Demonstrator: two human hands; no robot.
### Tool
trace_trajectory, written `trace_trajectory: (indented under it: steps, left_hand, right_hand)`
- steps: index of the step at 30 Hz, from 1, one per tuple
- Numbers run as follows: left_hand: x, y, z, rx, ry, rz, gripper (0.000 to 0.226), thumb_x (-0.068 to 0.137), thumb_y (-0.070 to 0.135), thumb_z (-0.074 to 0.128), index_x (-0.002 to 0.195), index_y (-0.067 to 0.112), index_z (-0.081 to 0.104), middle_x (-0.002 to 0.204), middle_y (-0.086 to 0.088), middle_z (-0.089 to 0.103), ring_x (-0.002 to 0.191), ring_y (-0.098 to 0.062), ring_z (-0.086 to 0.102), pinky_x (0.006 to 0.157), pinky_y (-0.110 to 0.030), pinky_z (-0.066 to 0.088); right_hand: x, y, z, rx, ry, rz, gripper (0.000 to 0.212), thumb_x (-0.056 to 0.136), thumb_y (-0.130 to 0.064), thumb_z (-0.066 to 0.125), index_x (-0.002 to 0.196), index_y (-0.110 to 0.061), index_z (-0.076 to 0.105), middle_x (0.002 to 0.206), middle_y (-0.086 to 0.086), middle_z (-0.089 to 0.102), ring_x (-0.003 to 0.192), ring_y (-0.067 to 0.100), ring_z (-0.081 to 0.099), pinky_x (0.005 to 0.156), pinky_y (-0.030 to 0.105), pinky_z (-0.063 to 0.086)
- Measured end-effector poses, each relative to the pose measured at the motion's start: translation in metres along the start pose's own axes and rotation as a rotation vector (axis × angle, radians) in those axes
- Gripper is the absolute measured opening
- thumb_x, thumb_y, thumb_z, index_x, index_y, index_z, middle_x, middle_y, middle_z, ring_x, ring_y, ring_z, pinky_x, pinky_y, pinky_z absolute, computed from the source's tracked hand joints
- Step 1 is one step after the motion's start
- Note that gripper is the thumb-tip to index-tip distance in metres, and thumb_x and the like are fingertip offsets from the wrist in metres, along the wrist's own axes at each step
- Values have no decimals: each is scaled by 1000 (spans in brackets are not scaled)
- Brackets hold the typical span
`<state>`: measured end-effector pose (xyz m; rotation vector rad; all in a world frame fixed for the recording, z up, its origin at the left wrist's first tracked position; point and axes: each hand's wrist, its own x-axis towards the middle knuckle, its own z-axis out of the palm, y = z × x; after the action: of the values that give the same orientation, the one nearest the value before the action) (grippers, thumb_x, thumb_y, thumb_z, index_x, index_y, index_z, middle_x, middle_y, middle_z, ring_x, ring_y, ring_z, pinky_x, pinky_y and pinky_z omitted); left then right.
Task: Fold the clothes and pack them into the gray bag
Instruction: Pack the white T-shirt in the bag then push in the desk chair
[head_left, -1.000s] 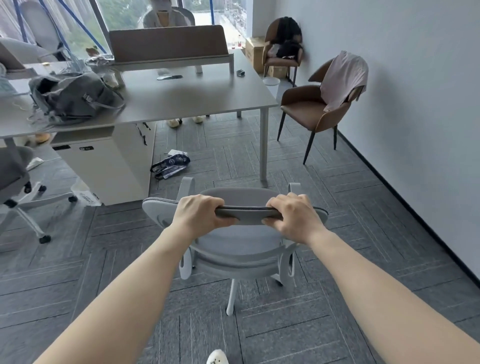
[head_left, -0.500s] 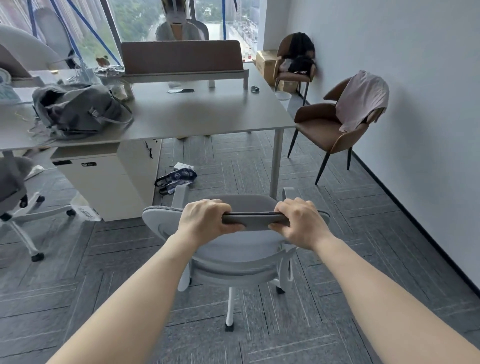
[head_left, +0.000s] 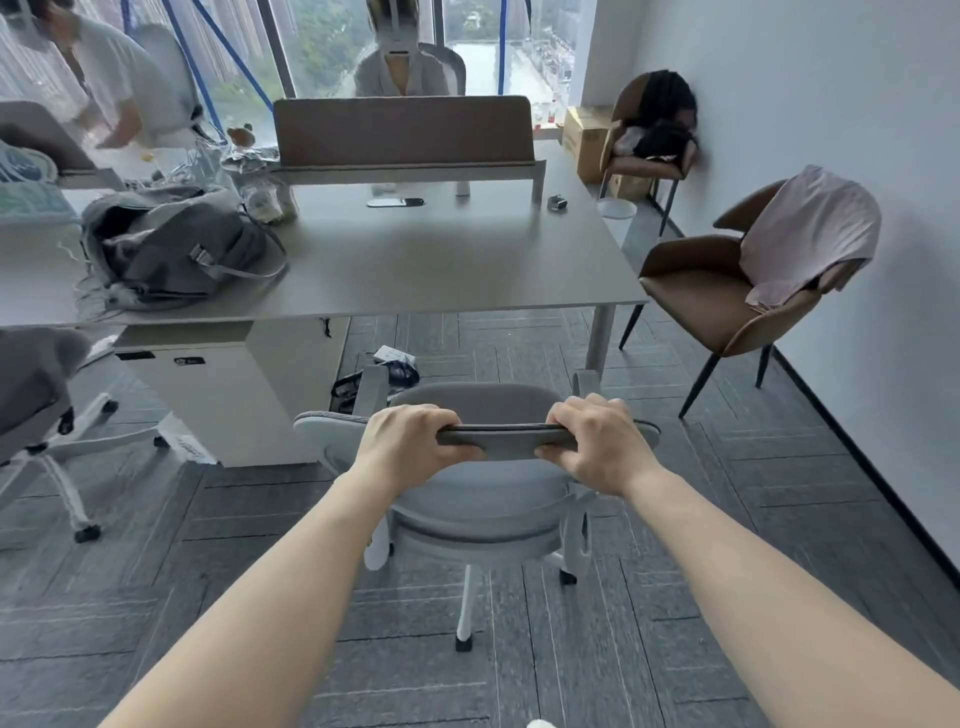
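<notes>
— Gripping what, exactly?
— The top edge of a gray office chair. The left hand and right hand both curl over its backrest, side by side, fingers wrapped around the rim.
— And the gray bag?
— The gray bag lies open on the table, well beyond the left hand and off to its left.
— Any clothes?
— A pink shirt hangs over the back of a brown chair, far beyond the right hand and off to its right, by the wall.
</notes>
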<state>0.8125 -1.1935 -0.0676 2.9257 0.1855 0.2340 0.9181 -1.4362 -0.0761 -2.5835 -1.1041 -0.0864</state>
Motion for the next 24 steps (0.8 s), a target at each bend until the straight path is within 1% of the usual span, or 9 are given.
trace_trajectory:
  steps: [5,9,11,14,18,20,22,23,24]
  left_hand:
    - [58,-16,2,-16,-26,-72,46,74,73,60,86,29,67,86,11,68,83,-13,60,73,-27,42]
    - [97,-36,1,-31,-42,-102,45,74,74,60,89,32,68,88,11,69,84,-13,60,71,-27,40]
    - [116,-51,2,-14,-38,-96,46,74,74,58,90,32,68,88,11,69,84,-14,60,71,-27,40]
    - [142,-78,0,16,-21,-88,43,75,72,60,87,31,68,83,8,69,83,-16,60,68,-28,34]
    - [180,-121,-3,30,9,-48,45,74,73,61,82,29,66,79,7,67,80,-17,60,66,-28,35]
    - [197,-144,-4,20,20,-27,48,74,76,57,83,30,66,80,8,68,80,-16,61,66,-28,36]
    - [213,-165,-2,12,44,5,56,70,81,46,83,30,66,79,10,67,79,-14,62,65,-27,38]
    - [220,-174,-1,4,62,20,57,69,81,44,83,30,66,79,10,68,79,-14,63,64,-26,37]
    - [228,-183,-1,-2,76,27,56,70,80,46,83,30,67,80,10,68,79,-14,64,64,-26,35]
  right_hand:
    - [66,26,5,-3,-8,-57,29,81,-51,65,93,-24,59,91,-11,61,85,15,49,79,34,31]
    - [111,37,10,4,-8,-71,29,82,-51,64,94,-24,60,91,-11,62,87,16,50,82,35,33]
    - [136,39,16,-2,-10,-78,30,82,-51,64,95,-25,61,91,-11,62,88,16,50,83,35,33]
    - [172,37,26,1,3,-75,30,81,-53,62,93,-26,61,89,-12,61,86,15,47,83,35,32]
    - [222,26,40,-1,13,-49,31,79,-54,60,90,-26,60,87,-12,61,82,13,44,80,35,31]
    - [247,19,46,-9,1,-35,32,78,-56,57,90,-26,60,87,-11,60,82,13,43,79,35,31]
    - [270,13,52,-10,-3,-12,34,77,-57,56,89,-26,60,87,-11,60,84,15,46,80,35,32]
    - [282,10,55,-9,-3,-1,34,76,-57,56,89,-26,60,88,-11,61,85,16,47,79,35,31]
    - [293,7,58,-6,-1,8,34,76,-57,56,88,-26,60,88,-11,61,86,16,47,78,35,29]
